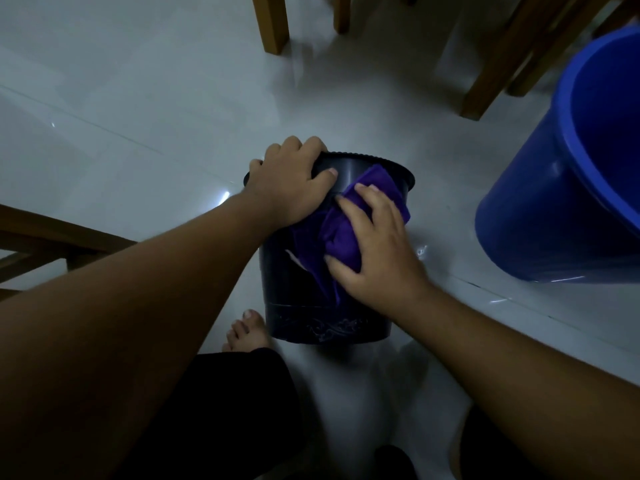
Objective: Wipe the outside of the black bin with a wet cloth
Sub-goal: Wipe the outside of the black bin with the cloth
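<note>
A black bin (294, 299) stands on the pale tiled floor in the middle of the head view, tipped slightly away from me, with an embossed pattern near its base. My left hand (294, 181) grips the bin's rim from the left, thumb inside the opening. A purple cloth (346, 233) is draped over the rim and down the near side of the bin. My right hand (377, 251) presses the cloth flat against the bin's wall with fingers spread over it.
A large blue bucket (554, 188) stands at the right. Wooden chair and table legs (273, 26) rise at the top, another wooden frame (52, 247) at the left. My bare foot (246, 330) rests beside the bin's base. The floor shows wet streaks.
</note>
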Motion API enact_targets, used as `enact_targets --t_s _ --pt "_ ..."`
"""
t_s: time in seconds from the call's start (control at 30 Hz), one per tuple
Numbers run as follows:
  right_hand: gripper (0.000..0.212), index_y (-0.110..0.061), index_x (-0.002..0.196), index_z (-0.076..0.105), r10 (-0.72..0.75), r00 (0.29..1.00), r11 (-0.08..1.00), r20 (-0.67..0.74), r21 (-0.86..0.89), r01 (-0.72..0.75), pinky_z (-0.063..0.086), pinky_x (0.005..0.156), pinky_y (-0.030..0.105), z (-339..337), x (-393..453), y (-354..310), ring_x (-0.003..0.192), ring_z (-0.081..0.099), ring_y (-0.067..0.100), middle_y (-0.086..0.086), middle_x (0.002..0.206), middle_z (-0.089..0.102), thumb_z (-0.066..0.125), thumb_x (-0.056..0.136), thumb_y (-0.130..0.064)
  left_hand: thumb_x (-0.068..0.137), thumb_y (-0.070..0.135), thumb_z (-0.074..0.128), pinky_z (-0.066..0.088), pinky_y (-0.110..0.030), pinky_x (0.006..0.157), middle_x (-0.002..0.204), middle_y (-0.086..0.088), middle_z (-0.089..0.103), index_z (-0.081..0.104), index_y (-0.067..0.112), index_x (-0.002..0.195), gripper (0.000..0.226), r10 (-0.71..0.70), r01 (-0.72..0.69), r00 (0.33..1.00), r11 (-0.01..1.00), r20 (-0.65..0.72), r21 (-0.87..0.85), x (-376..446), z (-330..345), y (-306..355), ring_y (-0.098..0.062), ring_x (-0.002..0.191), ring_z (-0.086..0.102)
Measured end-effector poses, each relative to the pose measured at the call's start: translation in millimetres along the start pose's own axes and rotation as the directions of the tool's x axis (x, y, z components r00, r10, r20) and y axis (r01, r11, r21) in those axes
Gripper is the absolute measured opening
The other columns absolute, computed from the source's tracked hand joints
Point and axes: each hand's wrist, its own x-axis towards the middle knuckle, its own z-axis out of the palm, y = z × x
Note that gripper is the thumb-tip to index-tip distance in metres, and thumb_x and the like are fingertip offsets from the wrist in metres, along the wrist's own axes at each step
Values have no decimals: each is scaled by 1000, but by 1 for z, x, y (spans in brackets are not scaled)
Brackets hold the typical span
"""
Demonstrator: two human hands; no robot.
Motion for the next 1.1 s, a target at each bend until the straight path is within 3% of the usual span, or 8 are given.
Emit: enact_targets --t_s 0.2,0.37,0.47,0.57,0.73,0.87,1.0,1.1 --pt "86 -11 149 38 -107 994 991 36 87 103 22 116 59 22 -69 9 150 17 28 13 156 30 73 78 -44 84 69 44 41 -54 93 108 -8 56 52 23 107 52 -29 29 999 999 -24 14 -2 0 4 -33 105 50" --pt "79 -13 148 39 -89 996 995 22 53 88 22 116 58 12 -21 1 148 20 30 13 154 33 70 81 -41 77 70 45 45 -52 88 91 -1 52 49 31 87 41 -42 39 999 993 -19 -114 -1 -8 -16 -32 95 53" --pt "76 -13 147 40 47 998 993 -44 113 -42 23 117 56 6 2 -7 147 17 28 12 154 31 70 82 -38 80 64 45 39 -58 96 100 -2 56 56 30 99 40 -8 6 1000 994 -17 -112 -3 -9 -16 -31 102 53" --pt "78 -13 145 44 10 1000 992 -20 123 -8 24 115 58 10 -17 -6 146 20 29 13 152 35 67 76 -40 83 55 40 34 -59 101 118 -4 58 55 33 120 45 46 -46 999 998 -8 -35 -7 -7 -7 -33 113 50" --pt "78 -16 143 48 -39 998 989 46 142 32 28 112 59 20 -57 -7 143 24 28 9 149 39 65 71 -42 78 61 44 43 -49 91 105 -8 56 52 24 108 48 28 -27 997 1000 77 -14 -6 -16 -7 -33 102 52" --pt "70 -17 140 51 -9 998 984 65 178 -3 26 117 46 11 -60 -7 141 26 26 7 146 42 61 75 -39 71 66 55 49 -44 84 95 -1 60 50 31 92 40 -18 32 984 997 176 -73 -3 -26 5 -26 91 57" --pt "63 -15 134 56 14 994 984 106 176 -33 23 113 29 -9 -51 1 131 34 25 5 135 49 57 75 -35 78 32 70 48 -32 79 100 -1 64 60 24 104 29 -104 160 949 972 296 -173 4 -36 14 -21 93 61" --pt "55 -16 130 56 75 987 976 144 190 -102 28 104 24 -28 -39 8 121 38 21 1 126 49 65 76 -24 80 26 70 53 -38 81 107 -2 62 58 27 112 35 -93 150 927 979 363 -135 2 -46 20 -22 94 60"
